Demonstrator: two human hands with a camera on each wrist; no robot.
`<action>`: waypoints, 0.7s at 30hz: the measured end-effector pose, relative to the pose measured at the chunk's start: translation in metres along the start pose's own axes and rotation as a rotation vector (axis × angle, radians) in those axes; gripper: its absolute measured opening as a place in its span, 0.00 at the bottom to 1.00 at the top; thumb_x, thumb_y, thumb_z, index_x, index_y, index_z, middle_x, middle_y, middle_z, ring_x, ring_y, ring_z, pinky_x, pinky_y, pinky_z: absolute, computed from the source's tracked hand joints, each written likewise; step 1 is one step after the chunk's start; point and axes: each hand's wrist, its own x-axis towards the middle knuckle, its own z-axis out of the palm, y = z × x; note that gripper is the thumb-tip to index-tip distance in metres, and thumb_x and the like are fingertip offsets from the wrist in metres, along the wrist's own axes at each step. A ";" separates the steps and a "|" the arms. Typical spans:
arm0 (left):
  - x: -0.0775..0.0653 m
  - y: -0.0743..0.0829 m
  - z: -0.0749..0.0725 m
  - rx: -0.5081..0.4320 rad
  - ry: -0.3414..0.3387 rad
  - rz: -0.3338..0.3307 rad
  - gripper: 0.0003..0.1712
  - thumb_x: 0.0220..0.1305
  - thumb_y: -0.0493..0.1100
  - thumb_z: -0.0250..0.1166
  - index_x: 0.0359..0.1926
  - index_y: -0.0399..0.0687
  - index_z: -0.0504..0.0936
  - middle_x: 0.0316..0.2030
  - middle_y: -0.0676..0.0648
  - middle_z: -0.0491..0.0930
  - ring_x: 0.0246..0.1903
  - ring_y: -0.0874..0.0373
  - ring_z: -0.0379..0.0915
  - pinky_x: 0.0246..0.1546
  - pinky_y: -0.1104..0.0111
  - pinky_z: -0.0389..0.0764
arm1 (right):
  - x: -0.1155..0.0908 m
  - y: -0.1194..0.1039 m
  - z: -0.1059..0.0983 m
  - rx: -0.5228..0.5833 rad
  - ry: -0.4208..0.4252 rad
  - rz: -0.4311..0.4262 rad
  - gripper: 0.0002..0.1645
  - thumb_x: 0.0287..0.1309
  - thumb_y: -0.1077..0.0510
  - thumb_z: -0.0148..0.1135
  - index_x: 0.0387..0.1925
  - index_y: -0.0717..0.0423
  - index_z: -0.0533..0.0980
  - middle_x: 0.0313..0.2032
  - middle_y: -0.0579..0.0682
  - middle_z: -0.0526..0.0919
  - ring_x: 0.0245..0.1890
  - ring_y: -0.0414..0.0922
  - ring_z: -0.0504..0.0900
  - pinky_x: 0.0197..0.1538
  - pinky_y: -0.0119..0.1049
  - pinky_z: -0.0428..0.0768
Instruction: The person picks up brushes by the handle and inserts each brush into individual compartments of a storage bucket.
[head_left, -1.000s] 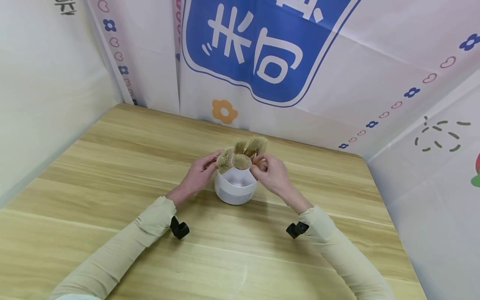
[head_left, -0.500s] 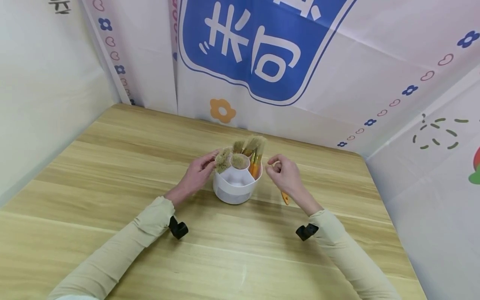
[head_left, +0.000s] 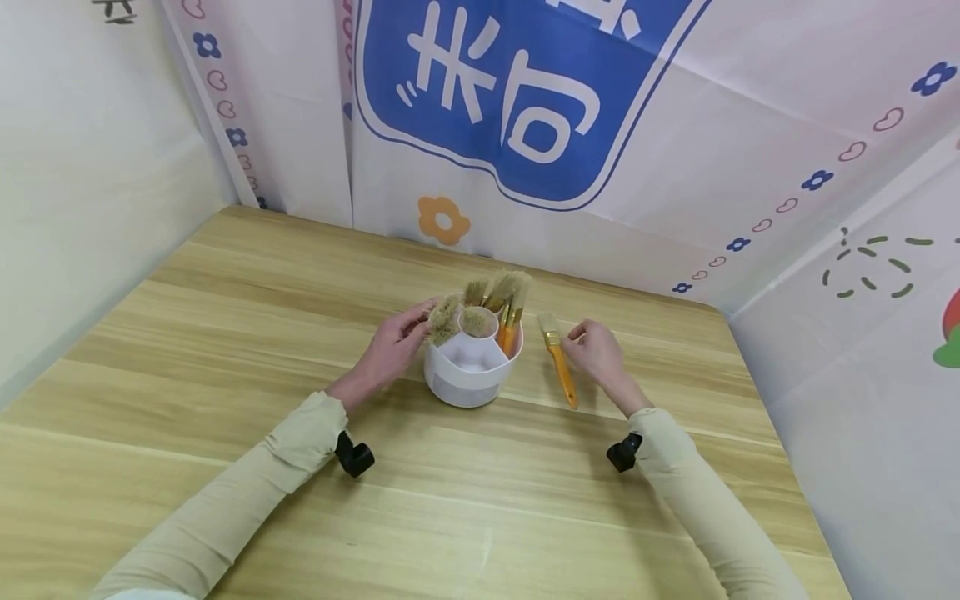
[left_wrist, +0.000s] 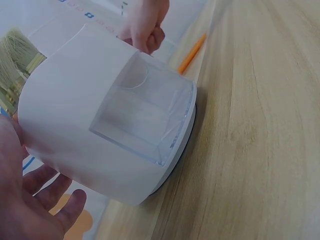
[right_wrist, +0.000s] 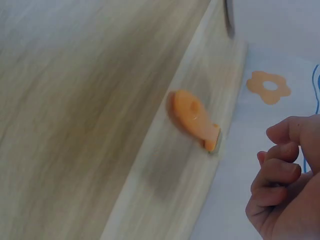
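Note:
A round white desk organizer [head_left: 463, 392] with compartments stands on the wooden table in the head view. Several paintbrushes [head_left: 508, 329] with pale bristles and orange handles stick up out of it. My left hand [head_left: 395, 340] holds the organizer's left rim, and its lower fingers [left_wrist: 52, 192] hang beside the wall in the left wrist view. Right of the organizer lies a loose paintbrush [head_left: 559, 363], bristles toward the back wall. Just to that brush's right is my right hand [head_left: 596, 350], apart from it and holding nothing, with loosely bent fingers [right_wrist: 275, 172] in the right wrist view.
The wooden table [head_left: 420, 517] meets a printed cloth wall [head_left: 525, 167] close behind the organizer. White side walls [head_left: 97, 200] stand at left and right. The organizer's front compartment [left_wrist: 145, 112] has a clear window.
My right hand has moved right, away from the organizer, with a paintbrush and let it go on the table. My left hand stays at the organizer's left side.

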 end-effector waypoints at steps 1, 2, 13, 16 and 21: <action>0.000 0.000 0.000 0.001 0.002 0.002 0.24 0.70 0.35 0.47 0.66 0.37 0.64 0.58 0.33 0.73 0.56 0.45 0.71 0.55 0.70 0.74 | 0.002 0.001 0.001 -0.020 -0.002 0.009 0.15 0.55 0.55 0.56 0.37 0.64 0.77 0.21 0.53 0.80 0.18 0.41 0.71 0.22 0.32 0.69; 0.000 0.000 0.000 0.003 0.005 0.005 0.24 0.70 0.35 0.47 0.66 0.37 0.64 0.58 0.33 0.72 0.56 0.46 0.71 0.53 0.73 0.73 | 0.003 0.002 0.001 -0.039 -0.005 0.020 0.15 0.55 0.54 0.57 0.37 0.64 0.78 0.25 0.55 0.82 0.22 0.44 0.74 0.25 0.34 0.73; -0.002 0.000 0.000 0.017 0.001 -0.001 0.25 0.70 0.35 0.48 0.66 0.38 0.63 0.56 0.32 0.74 0.50 0.49 0.73 0.43 0.81 0.73 | 0.019 0.005 0.013 -0.152 -0.188 0.122 0.19 0.56 0.50 0.57 0.16 0.57 0.77 0.13 0.44 0.69 0.16 0.39 0.64 0.18 0.28 0.60; -0.002 -0.001 0.001 0.020 -0.004 0.005 0.25 0.70 0.35 0.48 0.66 0.38 0.63 0.56 0.32 0.74 0.51 0.49 0.73 0.45 0.80 0.74 | 0.022 0.004 0.014 -0.138 -0.199 0.130 0.25 0.55 0.50 0.58 0.07 0.52 0.70 0.07 0.41 0.60 0.12 0.37 0.58 0.16 0.27 0.55; -0.002 0.000 0.000 0.010 0.004 0.009 0.24 0.70 0.35 0.48 0.66 0.38 0.64 0.58 0.33 0.73 0.53 0.47 0.73 0.48 0.76 0.75 | 0.023 0.002 0.016 -0.144 -0.203 0.126 0.28 0.53 0.49 0.60 0.04 0.49 0.62 0.06 0.40 0.60 0.11 0.37 0.59 0.16 0.27 0.56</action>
